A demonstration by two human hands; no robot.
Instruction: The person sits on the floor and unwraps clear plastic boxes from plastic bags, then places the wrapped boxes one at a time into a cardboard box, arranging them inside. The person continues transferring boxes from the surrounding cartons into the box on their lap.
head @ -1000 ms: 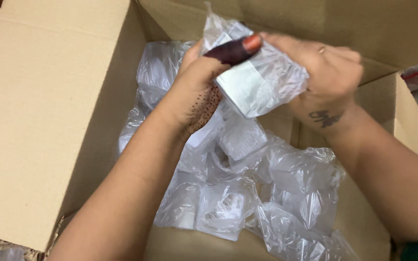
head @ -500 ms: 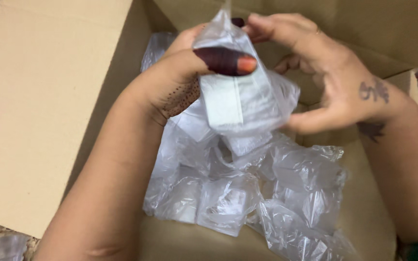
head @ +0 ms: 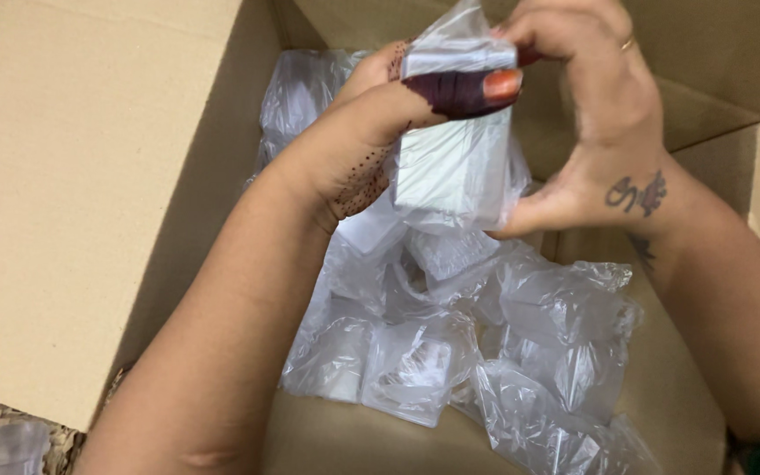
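A: What lies nearest to the camera?

B: The open cardboard box (head: 90,229). Its big left flap stands up at the near left. On the box floor, toward the near right corner, there is a heap of clear plastic packets (head: 485,352), each with a small pale part inside.

A: And above the heap?

B: Both hands hold one clear bag with a white block (head: 455,163) in the air, over the far middle of the box. The left hand (head: 371,145) grips it from the left, and its thumb with orange nail lies across the top of the bag. The fingers are closed on the bag.

A: The right hand?

B: The right hand (head: 587,123) pinches the top of the same bag, and its thumb supports the bag from below on the right side. Behind the hands is the far wall of the box.
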